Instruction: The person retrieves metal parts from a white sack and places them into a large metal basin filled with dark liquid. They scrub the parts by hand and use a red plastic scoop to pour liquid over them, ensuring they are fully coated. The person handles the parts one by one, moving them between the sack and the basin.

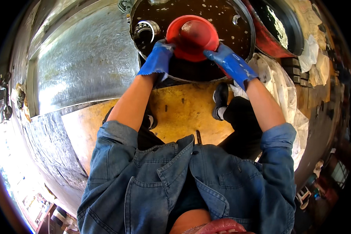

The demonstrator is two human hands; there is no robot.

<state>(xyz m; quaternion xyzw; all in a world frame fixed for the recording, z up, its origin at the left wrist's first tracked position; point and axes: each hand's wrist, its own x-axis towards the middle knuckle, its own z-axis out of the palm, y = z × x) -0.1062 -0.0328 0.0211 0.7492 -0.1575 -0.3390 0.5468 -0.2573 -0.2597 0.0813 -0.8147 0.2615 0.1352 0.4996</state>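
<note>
A round red plastic bowl (193,33) is held between my two hands over a wide round drum (254,37) of dark brown liquid. My left hand (158,56), in a blue rubber glove, grips the bowl's left near rim. The matching gloved right hand (227,60) grips its right near side, thumb toward the rim. Whether the bowl's base touches the liquid I cannot tell. Left of the bowl, close to my left hand, a shiny metal bearing ring (154,28) shows at the liquid's surface. Pale flecks or bubbles float around it.
A metal-lined tray (89,58) lies left of the drum. At right stand a red drum with a black rim (298,35) and crumpled whitish plastic sheeting (275,74). My feet are on a yellow board (179,109), a dark shoe (221,97) close to the drum.
</note>
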